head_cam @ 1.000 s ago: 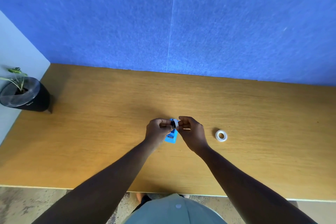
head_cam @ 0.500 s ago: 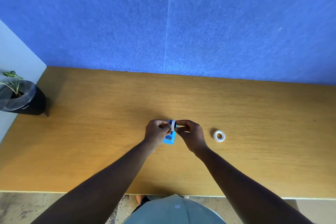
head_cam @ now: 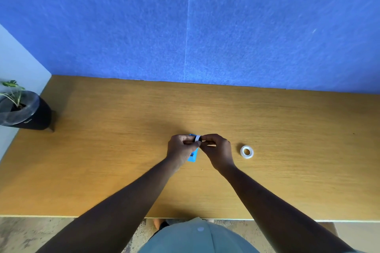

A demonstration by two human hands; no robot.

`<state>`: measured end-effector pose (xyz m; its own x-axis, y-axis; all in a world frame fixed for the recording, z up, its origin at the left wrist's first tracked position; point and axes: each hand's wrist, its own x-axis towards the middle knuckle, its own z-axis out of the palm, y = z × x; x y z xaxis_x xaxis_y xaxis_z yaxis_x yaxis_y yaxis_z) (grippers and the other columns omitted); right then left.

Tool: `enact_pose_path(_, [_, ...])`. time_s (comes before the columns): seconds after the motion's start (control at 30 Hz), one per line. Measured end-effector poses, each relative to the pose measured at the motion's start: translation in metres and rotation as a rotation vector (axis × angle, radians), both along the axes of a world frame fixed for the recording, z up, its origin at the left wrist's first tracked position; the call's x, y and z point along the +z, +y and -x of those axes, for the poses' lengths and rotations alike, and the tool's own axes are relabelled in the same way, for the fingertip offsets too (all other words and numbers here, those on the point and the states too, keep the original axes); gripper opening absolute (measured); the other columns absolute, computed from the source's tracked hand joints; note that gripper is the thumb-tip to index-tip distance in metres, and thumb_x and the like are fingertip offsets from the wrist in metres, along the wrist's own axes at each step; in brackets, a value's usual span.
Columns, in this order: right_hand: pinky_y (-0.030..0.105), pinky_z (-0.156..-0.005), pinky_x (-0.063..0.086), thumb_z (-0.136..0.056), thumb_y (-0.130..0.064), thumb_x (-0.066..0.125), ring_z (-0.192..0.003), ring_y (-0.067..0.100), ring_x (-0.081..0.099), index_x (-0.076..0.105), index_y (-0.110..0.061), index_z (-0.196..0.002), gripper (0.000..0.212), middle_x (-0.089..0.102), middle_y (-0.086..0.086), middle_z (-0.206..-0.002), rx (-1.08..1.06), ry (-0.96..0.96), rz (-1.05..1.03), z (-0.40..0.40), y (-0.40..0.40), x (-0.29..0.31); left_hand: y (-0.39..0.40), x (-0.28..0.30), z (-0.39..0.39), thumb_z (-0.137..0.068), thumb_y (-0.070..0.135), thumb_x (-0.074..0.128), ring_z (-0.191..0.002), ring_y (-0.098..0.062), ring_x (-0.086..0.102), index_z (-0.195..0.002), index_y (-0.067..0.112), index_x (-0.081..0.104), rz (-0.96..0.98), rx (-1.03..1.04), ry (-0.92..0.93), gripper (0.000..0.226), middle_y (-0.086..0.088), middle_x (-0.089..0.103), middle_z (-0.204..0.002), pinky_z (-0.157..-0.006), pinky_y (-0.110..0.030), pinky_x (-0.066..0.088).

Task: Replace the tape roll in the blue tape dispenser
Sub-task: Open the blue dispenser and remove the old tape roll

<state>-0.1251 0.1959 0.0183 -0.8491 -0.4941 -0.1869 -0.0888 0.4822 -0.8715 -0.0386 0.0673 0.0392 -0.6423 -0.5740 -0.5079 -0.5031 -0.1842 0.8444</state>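
A broad wooden desk (head_cam: 123, 160) is set against a blue felt partition (head_cam: 185, 26), and the work is kept near its middle, well within easy reach of both arms. At the far left edge a dark plant pot (head_cam: 26, 115) with a small green plant stands well apart from the work. The blue tape dispenser (head_cam: 193, 155) lies on the desk between the two hands, its long axis running roughly from the person toward the partition; only the near end shows plainly below the hands, and which end carries the cutter cannot be told. The left hand (head_cam: 182, 149) is curled over the dispenser's left side — judged to be steadying the body so that it does not slide. The right hand (head_cam: 216, 150) is brought close against it from the other side, and both sets of fingertips are pinched on a small white tape roll (head_cam: 197, 138) held on edge at the dispenser's far end, its axle apparently lying left to right. Whether this roll is being seated or lifted out cannot be settled from the view. A second roll of clear tape (head_cam: 246, 152) is left lying flat just right of the right hand, near but not touching — presumably kept within reach for the exchange.
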Motion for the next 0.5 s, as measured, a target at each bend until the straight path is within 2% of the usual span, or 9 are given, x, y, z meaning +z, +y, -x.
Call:
enact_pose_path(0.13, [0.036, -0.073, 0.065, -0.087, -0.019, 0.084, -0.085, 0.009, 0.075, 0.078, -0.013, -0.103, 0.019, 0.077, -0.003, -0.095, 0.080, 0.169, -0.022, 0.002, 0.003, 0.003, -0.001, 0.002, 0.001, -0.087, 0.019, 0.083, -0.090, -0.018, 0.079, -0.113, 0.008, 0.076, -0.040, 0.002, 0.013, 0.030, -0.006, 0.079, -0.100, -0.088, -0.035, 0.064])
enact_pose_path(0.3, [0.036, -0.066, 0.061, -0.083, -0.025, 0.082, -0.073, 0.011, 0.072, 0.077, -0.012, -0.095, 0.018, 0.076, -0.003, -0.087, 0.107, 0.365, -0.111, 0.001, 0.005, 0.006, 0.004, 0.004, 0.001, -0.092, 0.012, 0.078, -0.091, -0.015, 0.077, -0.117, 0.004, 0.075, -0.040, -0.012, 0.039, 0.027, -0.008, 0.078, -0.102, -0.075, -0.017, 0.061])
enact_pose_path(0.37, [0.036, -0.061, 0.059, -0.081, -0.027, 0.082, -0.070, 0.014, 0.070, 0.075, -0.012, -0.089, 0.018, 0.074, -0.001, -0.084, 0.113, 0.448, -0.153, 0.001, 0.004, 0.006, 0.007, 0.003, 0.002, -0.092, 0.010, 0.077, -0.093, -0.017, 0.077, -0.118, 0.003, 0.075, -0.032, -0.009, 0.035, 0.027, -0.009, 0.078, -0.103, -0.077, -0.019, 0.062])
enact_pose_path(0.5, [0.033, -0.056, 0.056, -0.080, -0.026, 0.082, -0.068, 0.023, 0.069, 0.072, -0.010, -0.086, 0.020, 0.072, 0.006, -0.084, 0.159, 0.617, -0.237, 0.004, 0.001, 0.001, 0.011, 0.000, 0.005, -0.090, 0.009, 0.077, -0.092, -0.024, 0.078, -0.112, 0.005, 0.079, -0.042, 0.018, 0.021, 0.023, -0.009, 0.080, -0.096, -0.086, -0.034, 0.065])
